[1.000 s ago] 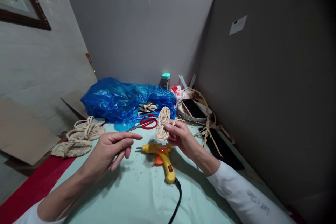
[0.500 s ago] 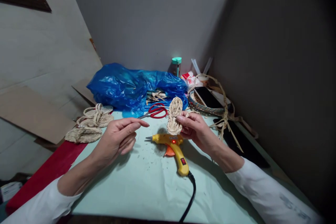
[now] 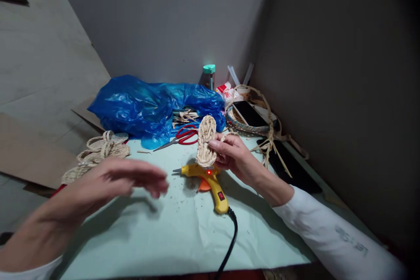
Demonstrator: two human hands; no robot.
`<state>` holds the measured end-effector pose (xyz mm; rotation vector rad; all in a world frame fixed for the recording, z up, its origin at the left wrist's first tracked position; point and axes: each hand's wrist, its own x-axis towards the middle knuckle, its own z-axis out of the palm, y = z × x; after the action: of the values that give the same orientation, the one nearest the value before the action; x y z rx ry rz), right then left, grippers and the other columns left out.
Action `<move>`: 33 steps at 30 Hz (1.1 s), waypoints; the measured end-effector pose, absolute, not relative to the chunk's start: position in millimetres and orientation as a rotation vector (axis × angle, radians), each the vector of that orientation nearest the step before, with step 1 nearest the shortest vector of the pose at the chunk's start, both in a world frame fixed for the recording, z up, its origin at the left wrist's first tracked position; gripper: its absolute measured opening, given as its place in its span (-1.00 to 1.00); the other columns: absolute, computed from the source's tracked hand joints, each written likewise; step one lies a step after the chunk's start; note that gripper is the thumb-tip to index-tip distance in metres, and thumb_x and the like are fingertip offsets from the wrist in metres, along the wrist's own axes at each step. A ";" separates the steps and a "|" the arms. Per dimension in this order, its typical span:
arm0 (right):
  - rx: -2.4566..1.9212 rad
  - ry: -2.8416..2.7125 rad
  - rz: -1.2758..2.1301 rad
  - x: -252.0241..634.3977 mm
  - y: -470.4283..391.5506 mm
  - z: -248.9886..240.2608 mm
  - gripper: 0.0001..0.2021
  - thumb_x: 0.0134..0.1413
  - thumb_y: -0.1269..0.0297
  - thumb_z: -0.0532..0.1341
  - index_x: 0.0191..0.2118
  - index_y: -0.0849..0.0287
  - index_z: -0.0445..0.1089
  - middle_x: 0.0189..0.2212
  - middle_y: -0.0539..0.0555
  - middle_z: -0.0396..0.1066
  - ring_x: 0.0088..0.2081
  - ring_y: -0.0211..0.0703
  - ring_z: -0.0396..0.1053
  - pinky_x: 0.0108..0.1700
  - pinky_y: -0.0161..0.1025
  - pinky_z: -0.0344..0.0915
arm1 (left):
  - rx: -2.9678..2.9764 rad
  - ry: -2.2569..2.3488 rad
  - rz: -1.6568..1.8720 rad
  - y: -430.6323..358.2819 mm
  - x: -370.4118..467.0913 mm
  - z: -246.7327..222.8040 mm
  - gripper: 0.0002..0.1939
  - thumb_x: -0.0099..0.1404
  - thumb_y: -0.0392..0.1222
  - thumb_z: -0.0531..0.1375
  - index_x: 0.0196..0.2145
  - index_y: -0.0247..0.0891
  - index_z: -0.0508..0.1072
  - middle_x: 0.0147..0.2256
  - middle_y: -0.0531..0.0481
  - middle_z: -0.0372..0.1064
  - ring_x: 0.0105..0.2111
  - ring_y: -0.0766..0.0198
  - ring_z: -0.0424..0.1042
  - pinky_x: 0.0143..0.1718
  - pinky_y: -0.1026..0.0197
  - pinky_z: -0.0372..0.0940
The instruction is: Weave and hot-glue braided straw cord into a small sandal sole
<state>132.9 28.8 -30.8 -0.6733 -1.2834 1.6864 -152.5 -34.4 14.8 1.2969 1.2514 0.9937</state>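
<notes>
Pinched upright in my right hand (image 3: 231,153) is a small braided straw sole (image 3: 206,138), coiled into a long rounded shape. A length of braid (image 3: 229,134) runs off behind the fingers. Below it on the table lies a yellow hot glue gun (image 3: 220,197), its red light lit, nozzle to the left and orange trigger showing. My left hand (image 3: 131,181) hovers over the table to the left, blurred by motion, fingers stretched out and holding nothing. Behind this hand sit several finished-looking braided straw pieces (image 3: 108,146), partly hidden.
Red-handled scissors (image 3: 187,135) lie in front of a blue plastic bag (image 3: 131,105) of straw. At the back right, a phone (image 3: 249,113) rests on a woven basket (image 3: 234,124), beside a green-lidded jar (image 3: 209,74). A black cord (image 3: 231,240) trails off the near edge.
My left hand has drawn back to the left and its pointing fingers have opened out. My right hand keeps the straw sole. The whole view has shifted slightly.
</notes>
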 end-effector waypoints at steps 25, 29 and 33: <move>-1.074 -1.994 1.207 137.1 27.2 -25.3 -0.45 0.32 -0.16 0.08 -0.56 0.16 0.21 -0.56 -0.08 0.18 -0.48 -0.28 0.11 -0.41 -0.21 -0.01 | 1.054 1.067 0.892 -2.3 -73.8 -5.4 -0.73 0.23 -0.20 0.37 -0.11 -0.21 0.51 -0.16 -0.03 0.58 -0.24 0.28 0.52 -0.19 0.30 0.39; -1.096 -2.091 1.213 138.1 30.3 -22.9 -0.44 0.32 -0.18 0.07 -0.56 0.16 0.21 -0.59 -0.09 0.17 -0.52 -0.30 0.09 -0.43 -0.22 -0.02 | 0.954 1.063 0.885 -0.2 -77.0 -8.6 -0.70 0.21 -0.22 0.37 -0.08 -0.20 0.51 -0.17 -0.01 0.58 -0.23 0.27 0.52 -0.19 0.30 0.41; -1.117 -2.240 1.294 140.1 26.8 -14.3 -0.44 0.31 -0.19 0.06 -0.53 0.17 0.30 -0.62 -0.08 0.23 -0.55 -0.30 0.13 -0.47 -0.24 -0.01 | 0.909 1.106 0.881 1.6 -81.1 -11.7 -0.65 0.18 -0.22 0.40 -0.06 -0.21 0.52 -0.16 -0.02 0.57 -0.24 0.28 0.50 -0.26 0.33 0.42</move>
<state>140.1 26.8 -14.3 -1.1167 -2.2402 1.2944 -81.1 1.6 -11.7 0.9088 1.1058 0.8813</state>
